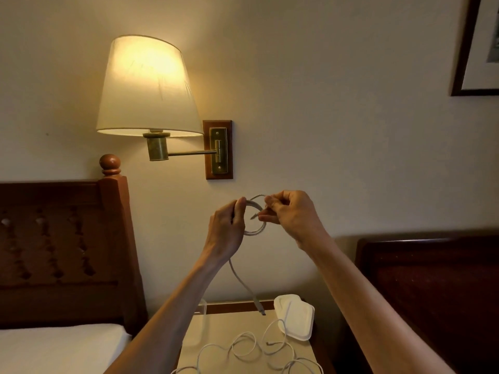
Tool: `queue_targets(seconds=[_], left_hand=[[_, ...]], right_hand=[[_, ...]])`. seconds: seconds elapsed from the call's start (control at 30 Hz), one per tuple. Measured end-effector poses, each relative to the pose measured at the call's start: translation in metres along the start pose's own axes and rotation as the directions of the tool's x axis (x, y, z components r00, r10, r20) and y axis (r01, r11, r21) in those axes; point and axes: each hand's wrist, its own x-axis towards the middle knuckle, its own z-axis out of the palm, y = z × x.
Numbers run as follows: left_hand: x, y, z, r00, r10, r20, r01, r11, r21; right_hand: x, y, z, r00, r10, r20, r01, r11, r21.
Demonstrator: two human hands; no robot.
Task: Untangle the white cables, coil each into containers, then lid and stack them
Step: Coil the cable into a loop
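Coiled cable: a white cable (255,217) wound into a small ring, held up in the air in front of the wall, above the bench.
Loose tail: one end of that cable hangs down from the ring and ends in a plug (261,311) just above the back edge of the bench.
Left hand: the left hand (228,228) grips the left side of the ring, fingers curled round the bundled turns.
Right hand: the right hand (290,213) pinches the ring's right side between thumb and fingertips, with a short cable end poking out by the fingers.
Other cable: a second white cable (253,349) lies in loose, overlapping loops on the bench, running off the lower edge of the view.
Containers: white containers (295,317) sit at the back right of the bench, overlapping one another; how many there are and whether anything is in them I cannot tell. A strand of the loose cable lies across their front.
Clear holder: a small see-through stand (203,306) at the back left of the bench, partly hidden by the left forearm.
Bench: a pale-topped bench (216,333) with a wooden rim, set between two beds.
Left of the bench: a carved wooden headboard (62,247) with a round knob, and a white mattress (54,346).
Right of the bench: a second dark headboard (432,287).
Wall: a lit lamp (147,87) on a brass arm, and a framed picture (478,47) at the upper right.
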Motion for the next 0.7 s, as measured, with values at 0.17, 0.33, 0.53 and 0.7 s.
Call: queue_targets(seconds=[0.17,0.33,0.53,0.7], left_hand=[[0.000,0.009,-0.008,0.975,-0.221,0.033,0.221,0.929,-0.297],[0.000,0.018,-0.012,0.944,-0.308,0.119,0.329,0.842,-0.427],[0.006,0.020,-0.019,0.943,-0.312,0.116,0.329,0.820,-0.469],[0.005,0.022,-0.020,0.938,-0.313,0.150,0.341,0.753,-0.563]], right_hand=[[-0.012,0.028,0.013,0.869,-0.492,-0.044,0.424,0.789,-0.444],[-0.007,0.035,0.008,0.866,-0.495,0.062,0.486,0.808,-0.333],[-0.003,0.024,-0.011,0.919,-0.295,0.261,0.334,0.935,-0.118],[-0.003,0.028,-0.019,0.929,-0.211,0.305,0.257,0.959,-0.119]])
